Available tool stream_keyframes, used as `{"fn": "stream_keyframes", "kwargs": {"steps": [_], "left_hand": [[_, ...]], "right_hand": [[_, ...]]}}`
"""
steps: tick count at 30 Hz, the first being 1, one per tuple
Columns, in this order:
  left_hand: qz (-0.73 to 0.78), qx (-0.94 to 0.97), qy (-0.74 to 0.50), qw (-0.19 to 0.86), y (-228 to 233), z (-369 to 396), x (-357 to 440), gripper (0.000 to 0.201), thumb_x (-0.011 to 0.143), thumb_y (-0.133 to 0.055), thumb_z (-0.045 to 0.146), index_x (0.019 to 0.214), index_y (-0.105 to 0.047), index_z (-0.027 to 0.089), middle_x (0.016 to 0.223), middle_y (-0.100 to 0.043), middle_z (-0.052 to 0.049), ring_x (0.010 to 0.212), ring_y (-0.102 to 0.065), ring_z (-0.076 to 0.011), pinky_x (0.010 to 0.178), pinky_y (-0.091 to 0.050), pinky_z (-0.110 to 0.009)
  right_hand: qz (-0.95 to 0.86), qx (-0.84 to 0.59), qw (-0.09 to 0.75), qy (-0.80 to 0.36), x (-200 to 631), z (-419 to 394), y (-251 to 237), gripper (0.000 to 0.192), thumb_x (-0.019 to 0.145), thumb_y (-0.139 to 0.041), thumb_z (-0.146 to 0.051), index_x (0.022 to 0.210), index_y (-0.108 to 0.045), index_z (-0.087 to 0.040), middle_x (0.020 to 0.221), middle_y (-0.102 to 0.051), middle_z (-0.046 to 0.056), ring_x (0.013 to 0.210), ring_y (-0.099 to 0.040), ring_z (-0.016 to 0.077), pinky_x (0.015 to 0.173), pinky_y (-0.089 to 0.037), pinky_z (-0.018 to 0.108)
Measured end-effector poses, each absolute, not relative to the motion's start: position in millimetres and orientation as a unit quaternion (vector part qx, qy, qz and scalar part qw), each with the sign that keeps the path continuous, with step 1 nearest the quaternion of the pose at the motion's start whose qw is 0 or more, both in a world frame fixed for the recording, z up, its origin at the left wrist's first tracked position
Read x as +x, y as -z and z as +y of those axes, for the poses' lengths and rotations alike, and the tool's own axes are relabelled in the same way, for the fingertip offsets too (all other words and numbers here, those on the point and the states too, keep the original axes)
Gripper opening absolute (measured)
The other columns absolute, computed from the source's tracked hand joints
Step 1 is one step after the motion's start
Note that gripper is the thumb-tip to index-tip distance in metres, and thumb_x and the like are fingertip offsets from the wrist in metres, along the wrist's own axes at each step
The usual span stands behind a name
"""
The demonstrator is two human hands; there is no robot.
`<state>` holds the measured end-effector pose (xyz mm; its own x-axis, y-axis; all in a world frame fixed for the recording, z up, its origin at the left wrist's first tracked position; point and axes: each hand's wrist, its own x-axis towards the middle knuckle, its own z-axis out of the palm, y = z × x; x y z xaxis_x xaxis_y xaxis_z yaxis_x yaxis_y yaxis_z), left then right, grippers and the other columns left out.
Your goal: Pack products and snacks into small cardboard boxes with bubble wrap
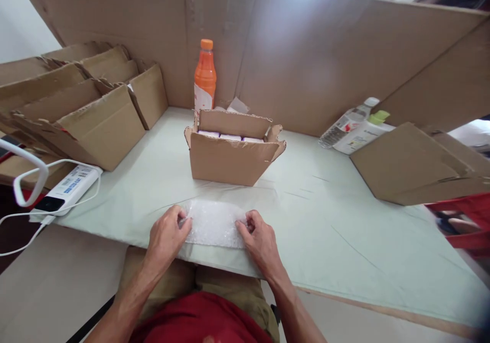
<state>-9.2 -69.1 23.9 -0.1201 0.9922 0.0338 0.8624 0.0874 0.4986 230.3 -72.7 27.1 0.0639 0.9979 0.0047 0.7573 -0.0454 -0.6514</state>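
Observation:
A sheet of bubble wrap (215,224) lies at the table's front edge, stretched between my two hands. My left hand (168,230) pinches its left end between thumb and fingers. At the right end, my right hand (258,236) grips the wrap in the same way, fingers curled. Just beyond the wrap stands an open cardboard box (225,159) with its flaps up. Several white packs with purple edges (230,138) show their tops inside it; their lower parts are hidden.
Open cardboard boxes (111,123) crowd the left, near a white power bank (71,190) with cables. An orange bottle (205,77) stands at the back. On the right are a clear bottle (344,123), a white bottle (360,135) with a green cap and another cardboard box (413,167).

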Motion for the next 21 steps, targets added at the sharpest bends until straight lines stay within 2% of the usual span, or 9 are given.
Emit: {"fn": "stream_keyframes", "kwargs": {"steps": [2,4,6,8,11,14,16,19,21], "left_hand": [[0.722,0.622,-0.235,0.191,-23,-73,-10,0.037,0.085,-0.051,0.035,0.116,-0.06,0.018,0.081,-0.07,-0.003,0.071,-0.068,-0.0205,0.068,-0.052,-0.032],[0.707,0.604,-0.285,0.231,-22,-77,-11,0.06,0.085,-0.053,0.038,0.14,-0.047,0.017,0.089,-0.073,-0.003,0.078,-0.07,-0.0204,0.073,-0.053,-0.032],[0.676,0.603,-0.326,0.27,-18,-80,-11,0.066,0.084,-0.054,0.039,0.146,-0.044,0.019,0.096,-0.073,-0.004,0.083,-0.071,-0.02,0.077,-0.054,-0.032],[0.646,0.615,-0.344,0.292,-13,-81,-10,0.052,0.084,-0.053,0.038,0.133,-0.056,0.022,0.094,-0.073,-0.003,0.08,-0.07,-0.0184,0.075,-0.054,-0.03],[0.608,0.634,-0.376,0.294,-11,-79,-8,0.022,0.085,-0.048,0.03,0.093,-0.068,0.022,0.077,-0.068,0.0,0.068,-0.065,-0.016,0.065,-0.053,-0.026],[0.548,0.678,-0.424,0.245,-31,-74,-6,0.025,0.086,-0.045,0.02,0.069,-0.063,0.023,0.068,-0.062,0.0,0.061,-0.062,-0.0144,0.056,-0.049,-0.023],[0.524,0.701,-0.46,0.149,-61,-64,-4,0.026,0.089,-0.049,0.016,0.074,-0.069,0.024,0.075,-0.065,-0.001,0.066,-0.064,-0.014,0.059,-0.05,-0.023],[0.504,0.706,-0.496,-0.047,-121,-29,0,0.024,0.091,-0.054,0.015,0.095,-0.075,0.026,0.092,-0.072,-0.002,0.081,-0.069,-0.0156,0.077,-0.054,-0.027],[0.478,0.716,-0.494,-0.124,-161,7,5,0.026,0.092,-0.052,0.02,0.103,-0.075,0.024,0.1,-0.074,-0.004,0.096,-0.07,-0.0196,0.088,-0.052,-0.031]], "right_hand": [[-0.615,-0.681,0.278,-0.283,237,-78,-30,0.034,0.087,-0.055,-0.042,0.112,-0.06,-0.019,0.071,-0.064,-0.001,0.06,-0.058,0.017,0.065,-0.045,0.03],[-0.606,-0.668,0.293,-0.317,245,-84,-32,0.058,0.086,-0.057,-0.042,0.138,-0.05,-0.016,0.083,-0.069,0.001,0.063,-0.061,0.0162,0.069,-0.049,0.03],[-0.622,-0.648,0.283,-0.336,253,-89,-32,0.07,0.085,-0.06,-0.04,0.149,-0.043,-0.019,0.095,-0.072,0.003,0.068,-0.064,0.016,0.073,-0.052,0.031],[-0.656,-0.623,0.268,-0.33,257,-91,-31,0.06,0.086,-0.059,-0.035,0.145,-0.052,-0.024,0.102,-0.074,0.004,0.075,-0.066,0.017,0.078,-0.054,0.032],[-0.706,-0.581,0.281,-0.293,259,-89,-33,0.037,0.089,-0.053,-0.026,0.122,-0.069,-0.027,0.106,-0.075,0.004,0.086,-0.069,0.0197,0.082,-0.055,0.035],[-0.746,-0.519,0.333,-0.252,260,-79,-59,0.025,0.093,-0.051,-0.022,0.101,-0.074,-0.026,0.092,-0.075,0.004,0.082,-0.069,0.0199,0.076,-0.057,0.033],[-0.758,-0.488,0.384,-0.199,264,-65,-93,0.021,0.095,-0.054,-0.022,0.099,-0.074,-0.027,0.086,-0.073,0.004,0.08,-0.069,0.02,0.073,-0.057,0.033],[-0.743,-0.479,0.465,-0.05,273,-29,-155,0.02,0.094,-0.059,-0.025,0.106,-0.074,-0.028,0.097,-0.074,0.006,0.091,-0.068,0.0225,0.081,-0.056,0.037],[-0.737,-0.478,0.476,0.028,279,6,-192,0.023,0.093,-0.059,-0.027,0.11,-0.074,-0.026,0.105,-0.073,0.006,0.095,-0.067,0.0221,0.084,-0.055,0.037]]}}
